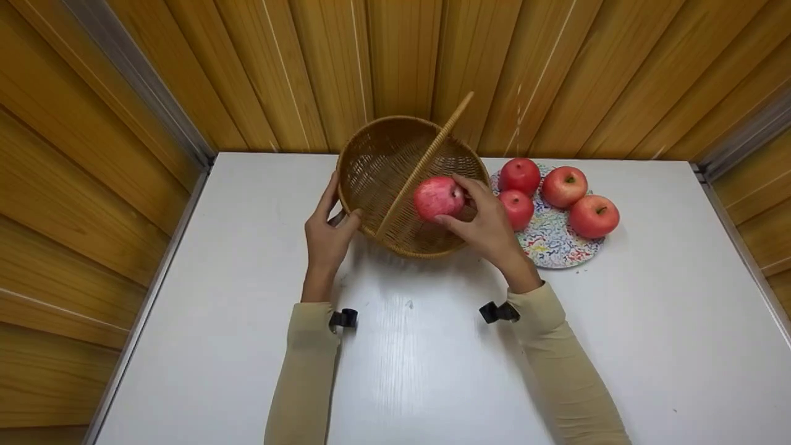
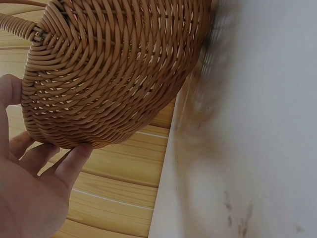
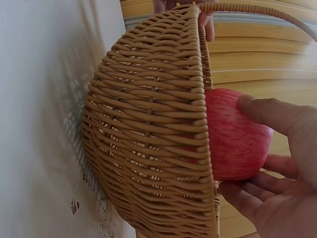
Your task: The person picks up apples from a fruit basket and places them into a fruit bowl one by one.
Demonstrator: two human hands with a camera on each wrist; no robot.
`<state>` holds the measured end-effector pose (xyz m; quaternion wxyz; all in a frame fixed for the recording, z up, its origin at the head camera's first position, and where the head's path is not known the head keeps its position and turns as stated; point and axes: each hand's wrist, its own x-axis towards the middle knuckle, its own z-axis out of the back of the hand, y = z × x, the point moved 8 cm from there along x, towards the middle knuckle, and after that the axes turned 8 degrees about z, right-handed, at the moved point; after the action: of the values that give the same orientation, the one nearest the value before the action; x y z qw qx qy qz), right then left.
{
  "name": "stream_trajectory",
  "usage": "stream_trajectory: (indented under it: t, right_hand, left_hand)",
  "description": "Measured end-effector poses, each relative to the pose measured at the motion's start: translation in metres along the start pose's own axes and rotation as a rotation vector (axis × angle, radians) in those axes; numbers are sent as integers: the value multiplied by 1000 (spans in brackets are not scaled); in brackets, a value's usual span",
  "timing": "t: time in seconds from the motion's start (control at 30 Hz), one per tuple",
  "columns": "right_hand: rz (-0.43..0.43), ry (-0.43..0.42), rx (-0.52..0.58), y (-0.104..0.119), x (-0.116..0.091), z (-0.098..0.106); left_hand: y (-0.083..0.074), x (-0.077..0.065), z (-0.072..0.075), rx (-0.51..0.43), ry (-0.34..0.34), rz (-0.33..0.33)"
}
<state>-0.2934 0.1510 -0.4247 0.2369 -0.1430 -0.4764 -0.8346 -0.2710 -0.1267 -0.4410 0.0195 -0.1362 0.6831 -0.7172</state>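
A round brown wicker basket (image 1: 383, 154) with an arched handle (image 1: 426, 162) stands at the back of the white table. My left hand (image 1: 330, 238) grips its left rim, thumb on the near side and fingers along the outer wall; the left wrist view shows those fingers against the weave (image 2: 109, 74). In my right hand (image 1: 491, 228) a red apple (image 1: 437, 198) is held between thumb and fingers, over the basket's opening to the right of the handle. From the right wrist, the apple (image 3: 235, 134) appears at the rim, partly hidden behind the basket's wall (image 3: 148, 114).
To the right of the basket lies a plate with a colourful speckled pattern (image 1: 553, 241), bearing several red apples (image 1: 594, 216). Wood-plank walls (image 1: 401, 55) rise behind the table (image 1: 395, 371) and along both sides.
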Motion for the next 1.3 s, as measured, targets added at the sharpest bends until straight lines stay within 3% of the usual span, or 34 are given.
stream_trajectory:
  t: [0.4, 0.67, 0.97, 1.3]
  right_hand:
    - [-52, -46, -54, -7, -10, 17]
    - [-63, -97, -16, -11, -16, 28]
    - [-13, -148, -60, -9, -17, 43]
    - [-59, -184, -53, -16, -23, 64]
  left_hand:
    - [4, 2, -1, 5, 1, 5]
    - [31, 14, 0, 22, -6, -6]
    - [34, 13, 1, 11, 11, -27]
    - [33, 14, 3, 13, 12, -26]
